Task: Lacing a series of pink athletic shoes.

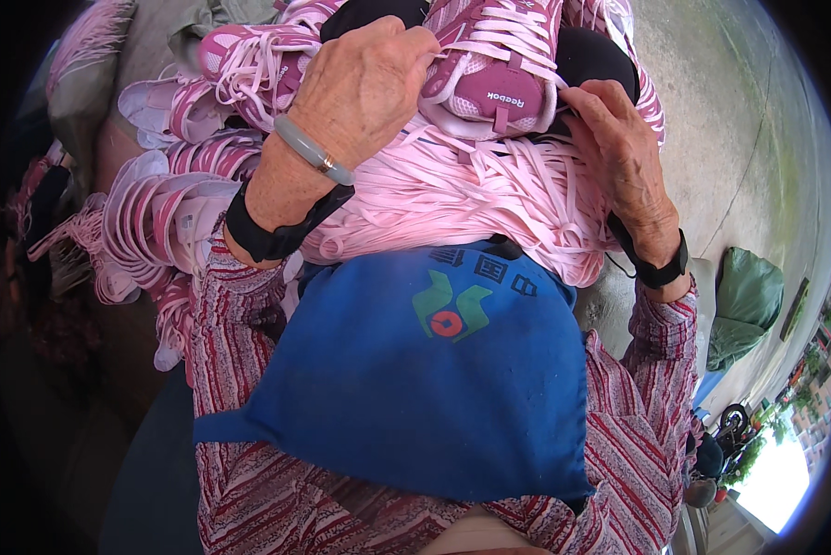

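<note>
A pink and mauve sneaker upper, without a visible sole, lies across my lap with its tongue toward me. A pale pink shoelace zigzags through its eyelets. At the upper's left edge, my left hand is closed, thumb and fingertips pinched on one side of the lace. My right hand pinches the lace at the right edge, its fingers bent. A thick bundle of loose pale pink shoelaces is spread over my lap below the upper, between my wrists.
To the left, several pink shoe uppers are stacked in rows, and a laced upper lies beside my left hand. A blue apron covers my front. On the right, a green bag sits on the concrete floor.
</note>
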`<state>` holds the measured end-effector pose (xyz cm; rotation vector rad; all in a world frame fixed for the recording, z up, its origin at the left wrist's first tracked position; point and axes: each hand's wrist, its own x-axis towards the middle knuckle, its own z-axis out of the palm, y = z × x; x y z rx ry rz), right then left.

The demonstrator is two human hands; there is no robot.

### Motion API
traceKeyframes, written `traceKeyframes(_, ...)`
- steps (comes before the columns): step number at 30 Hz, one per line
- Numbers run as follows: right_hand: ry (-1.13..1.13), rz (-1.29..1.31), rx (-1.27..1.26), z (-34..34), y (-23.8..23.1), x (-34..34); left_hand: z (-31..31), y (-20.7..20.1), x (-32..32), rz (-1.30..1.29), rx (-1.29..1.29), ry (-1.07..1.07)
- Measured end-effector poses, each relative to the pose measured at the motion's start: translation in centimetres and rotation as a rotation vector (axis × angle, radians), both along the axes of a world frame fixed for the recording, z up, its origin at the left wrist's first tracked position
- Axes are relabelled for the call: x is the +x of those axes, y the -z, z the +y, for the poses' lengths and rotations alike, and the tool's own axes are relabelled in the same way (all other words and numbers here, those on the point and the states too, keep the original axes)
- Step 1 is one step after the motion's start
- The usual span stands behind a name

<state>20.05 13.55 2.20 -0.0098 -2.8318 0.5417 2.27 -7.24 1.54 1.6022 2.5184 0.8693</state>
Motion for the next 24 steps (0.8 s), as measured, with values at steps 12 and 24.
traceKeyframes(12,0.103,0.066,-0.226,0.2,-2.1,-0.4,0.5,-0.6,-1.5,-0.479,-0.097,-0.061)
traceKeyframes(24,0.121,0.017,-0.126,0.8,0.2,-3.6,0.3,1.2,-1.1,-0.424,0.275,-0.051)
